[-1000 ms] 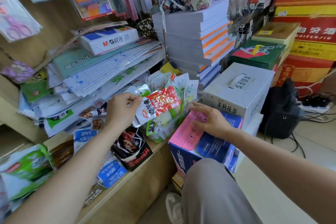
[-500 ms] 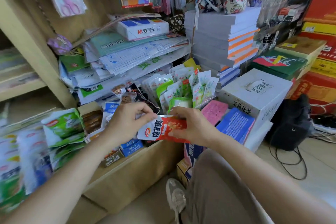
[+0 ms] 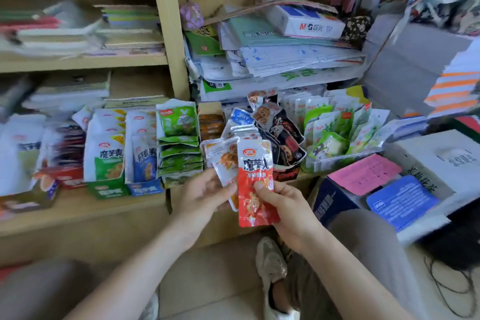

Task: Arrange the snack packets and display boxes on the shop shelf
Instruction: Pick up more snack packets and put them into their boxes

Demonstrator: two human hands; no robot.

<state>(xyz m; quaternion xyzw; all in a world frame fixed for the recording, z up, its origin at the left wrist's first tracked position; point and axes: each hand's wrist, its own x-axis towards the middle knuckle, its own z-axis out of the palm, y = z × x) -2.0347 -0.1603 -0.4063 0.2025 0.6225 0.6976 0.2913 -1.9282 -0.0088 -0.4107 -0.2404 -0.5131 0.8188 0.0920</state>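
Now, front and centre, a red packet (image 3: 255, 161) stands upright in your right hand (image 3: 293, 213). The thumb pinches its middle from the front, with the fingers curled behind. It is held clear of the shelf (image 3: 78, 209), label towards you, probably so you can read it and choose its slot.

Just to its left, overlapping its edge, your left hand (image 3: 204, 196) grips a fan of pale packets (image 3: 224, 158) by their lower ends, fingers curled round them. The fan likely keeps them sorted while you deal them out one at a time. Both hands hang in front of the shelf edge, near it but not on it.

Behind them the shelf carries a row of display boxes with packets standing inside: a green box (image 3: 107, 163), a blue box (image 3: 144, 158) beside it, then stacked green packets (image 3: 179, 138). A red box (image 3: 65, 175) sits further left, blurred. To the right, black packets (image 3: 283, 138) lean in a heap, and pale green packets (image 3: 335, 135) stand packed together.

By colour, the red packet may belong with the red box, though blur hides that label.
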